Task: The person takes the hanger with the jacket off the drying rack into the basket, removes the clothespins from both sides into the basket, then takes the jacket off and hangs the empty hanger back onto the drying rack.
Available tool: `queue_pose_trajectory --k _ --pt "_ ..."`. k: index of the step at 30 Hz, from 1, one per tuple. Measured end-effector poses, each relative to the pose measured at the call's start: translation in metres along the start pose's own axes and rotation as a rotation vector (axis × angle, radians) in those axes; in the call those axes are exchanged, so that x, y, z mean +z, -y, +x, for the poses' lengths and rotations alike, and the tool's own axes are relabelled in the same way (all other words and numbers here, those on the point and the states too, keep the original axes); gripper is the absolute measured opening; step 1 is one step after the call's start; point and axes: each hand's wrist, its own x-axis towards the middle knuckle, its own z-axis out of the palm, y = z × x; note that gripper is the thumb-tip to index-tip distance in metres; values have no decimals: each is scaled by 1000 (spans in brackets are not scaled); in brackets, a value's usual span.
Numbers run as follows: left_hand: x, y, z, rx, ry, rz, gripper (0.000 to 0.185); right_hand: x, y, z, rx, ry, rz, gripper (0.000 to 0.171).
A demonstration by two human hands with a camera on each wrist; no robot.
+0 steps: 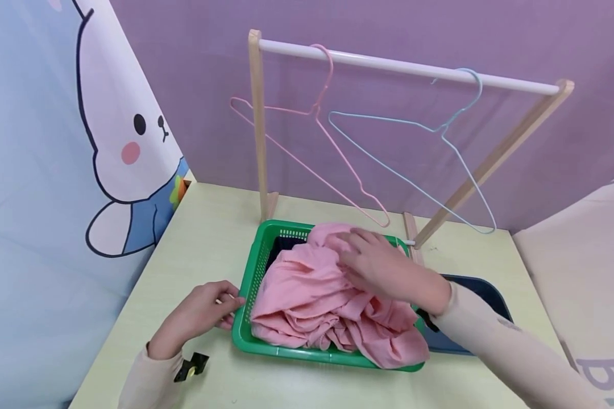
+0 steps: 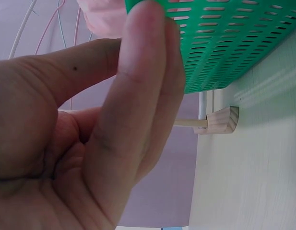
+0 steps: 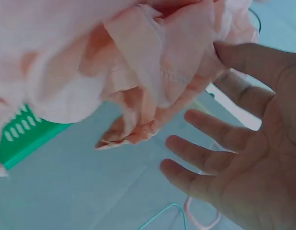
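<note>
A heap of pink cloth, perhaps a garment, fills most of a green plastic basket and spills over its front right rim. At the basket's left side, my left hand pinches the rim between thumb and fingers; the left wrist view has these fingers right at the perforated wall. My right hand is over the back right of the heap. In the right wrist view its thumb and forefinger pinch a fold of the pink cloth, while the other fingers spread apart from it.
Behind the basket stands a wooden rack with a white rail. A pink hanger and a light blue hanger hang from it. Dark cloth shows inside the basket's back left corner. A dark blue tray lies right of the basket.
</note>
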Motion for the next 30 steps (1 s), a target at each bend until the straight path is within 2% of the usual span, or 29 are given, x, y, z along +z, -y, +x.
queue_pose_trajectory --k 1,3,5,8,10,12,16,22,26,30 --pt "0 0 0 3 1 -1 15 1 3 -7 -21 7 0 34" --pt "-2 1 0 14 7 -4 16 4 9 -21 -29 83 47 33" --pt "-3 1 0 18 11 -7 17 7 13 -32 5 224 151 35" --pt "-4 2 -1 10 8 -6 17 12 17 -40 97 445 280 48" --pt "-5 3 -1 9 9 -6 17 16 17 -40 139 541 296 57" --pt "-6 3 -2 15 13 -7 17 19 16 -38 142 583 267 61" --pt "-7 4 -2 31 24 -12 18 26 15 -32 142 618 203 66" --pt "-8 3 -2 14 13 11 17 28 15 -27 152 646 151 67" --pt "-10 1 -2 4 0 50 16 23 14 -29 140 603 164 64" --pt "-11 -2 -1 7 -13 115 18 17 11 -34 119 510 203 61"
